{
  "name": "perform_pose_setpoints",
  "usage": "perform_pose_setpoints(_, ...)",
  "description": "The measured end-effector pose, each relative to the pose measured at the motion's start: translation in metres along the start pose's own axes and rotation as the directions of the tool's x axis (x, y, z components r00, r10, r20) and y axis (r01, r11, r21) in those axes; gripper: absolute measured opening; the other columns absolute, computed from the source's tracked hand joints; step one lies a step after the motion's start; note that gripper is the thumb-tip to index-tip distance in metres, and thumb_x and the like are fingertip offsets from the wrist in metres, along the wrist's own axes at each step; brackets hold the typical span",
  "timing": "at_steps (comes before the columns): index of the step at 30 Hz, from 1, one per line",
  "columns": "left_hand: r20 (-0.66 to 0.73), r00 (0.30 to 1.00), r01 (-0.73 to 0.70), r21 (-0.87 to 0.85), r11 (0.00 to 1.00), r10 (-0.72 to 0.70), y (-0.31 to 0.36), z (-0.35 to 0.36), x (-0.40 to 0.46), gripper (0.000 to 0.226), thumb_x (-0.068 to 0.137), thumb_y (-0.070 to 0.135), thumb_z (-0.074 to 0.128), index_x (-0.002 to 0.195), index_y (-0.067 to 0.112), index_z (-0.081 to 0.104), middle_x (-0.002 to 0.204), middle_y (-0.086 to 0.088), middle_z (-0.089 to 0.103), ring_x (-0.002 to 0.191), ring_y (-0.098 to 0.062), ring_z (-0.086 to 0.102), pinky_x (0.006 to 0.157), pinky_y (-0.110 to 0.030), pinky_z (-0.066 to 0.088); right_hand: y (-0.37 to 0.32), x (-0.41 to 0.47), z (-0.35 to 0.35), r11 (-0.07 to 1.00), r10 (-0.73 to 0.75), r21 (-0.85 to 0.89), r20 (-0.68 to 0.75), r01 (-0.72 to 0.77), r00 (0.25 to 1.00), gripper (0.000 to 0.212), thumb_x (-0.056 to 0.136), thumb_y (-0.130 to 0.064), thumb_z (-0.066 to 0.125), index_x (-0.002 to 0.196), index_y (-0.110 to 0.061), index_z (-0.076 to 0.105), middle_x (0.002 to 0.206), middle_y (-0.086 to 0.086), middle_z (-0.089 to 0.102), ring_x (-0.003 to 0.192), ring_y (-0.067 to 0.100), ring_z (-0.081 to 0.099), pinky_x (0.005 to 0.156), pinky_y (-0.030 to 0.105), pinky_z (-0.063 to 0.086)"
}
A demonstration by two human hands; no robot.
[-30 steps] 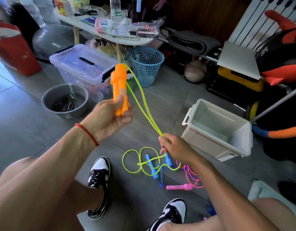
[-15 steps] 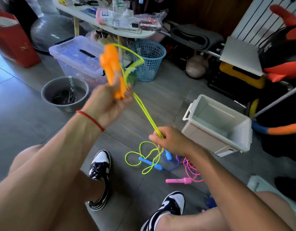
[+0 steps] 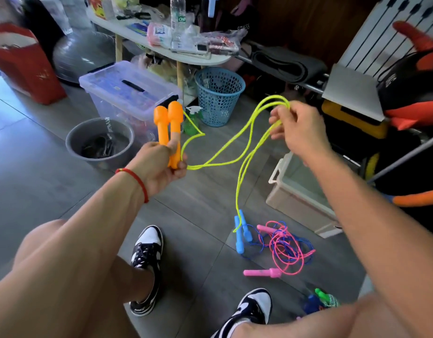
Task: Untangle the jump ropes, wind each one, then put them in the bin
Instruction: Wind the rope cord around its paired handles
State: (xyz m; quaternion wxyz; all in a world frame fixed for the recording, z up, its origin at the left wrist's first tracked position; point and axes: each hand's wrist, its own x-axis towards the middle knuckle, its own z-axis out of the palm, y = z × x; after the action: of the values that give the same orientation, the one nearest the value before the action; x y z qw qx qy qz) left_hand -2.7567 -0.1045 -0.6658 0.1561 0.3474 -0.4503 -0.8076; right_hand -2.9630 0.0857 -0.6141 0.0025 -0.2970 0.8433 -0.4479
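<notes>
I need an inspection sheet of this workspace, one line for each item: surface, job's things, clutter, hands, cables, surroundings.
Surface: grey tiled floor.
Job's things: yellow rope lifted, its low end hanging down to the blue handles; blue rope and pink rope tangled on the floor; white bin beside them, partly hidden by the right arm.
Clutter: grey bowl, clear lidded box, blue basket.
Hands: left hand grips both orange handles; right hand pinches yellow loops.
Cables: nothing seen.
Surroundings: crowded white table, red bag.
</notes>
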Motion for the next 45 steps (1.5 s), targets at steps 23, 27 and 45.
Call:
perform_pose_setpoints(23,0.264,0.958,-0.003,0.397,0.918,-0.111,-0.026,0.039,-0.010,0.014,0.105,0.022,0.053,0.099,0.010,0.052,0.078,-0.010,0.056,0.057,-0.018,0.049,0.051,-0.028,0.038,0.059,0.010,0.023,0.991,0.126,-0.040,0.634,-0.129,0.763,0.068,0.082,-0.008,0.063,0.143,-0.034,0.047,0.152,-0.003,0.048,0.141,0.010,0.044,0.109,0.031,0.042)
perform_pose_setpoints(27,0.459,0.842,0.152,0.305,0.940,-0.285,-0.019,0.049,-0.016,0.013,0.101,0.020,0.059,0.104,0.009,0.053,0.077,-0.009,0.055,0.060,-0.019,0.048,0.049,-0.024,0.037,0.060,-0.018,0.051,0.908,-0.178,0.399,0.647,-0.131,0.742,0.089,0.083,-0.014,0.069,0.154,-0.043,0.023,0.161,-0.014,0.032,0.149,-0.002,0.022,0.119,0.030,0.025)
perform_pose_setpoints(45,0.381,0.924,0.038,-0.064,0.997,-0.011,-0.013,0.075,-0.004,0.013,0.105,0.017,0.044,0.114,0.008,0.043,0.075,-0.009,0.047,0.057,-0.016,0.043,0.050,-0.024,0.043,0.021,-0.061,0.046,0.995,-0.087,0.006,0.519,0.099,0.850,0.037,0.106,-0.043,0.037,0.090,-0.024,0.065,0.080,-0.008,0.068,0.075,0.009,0.059,0.069,0.032,0.045)
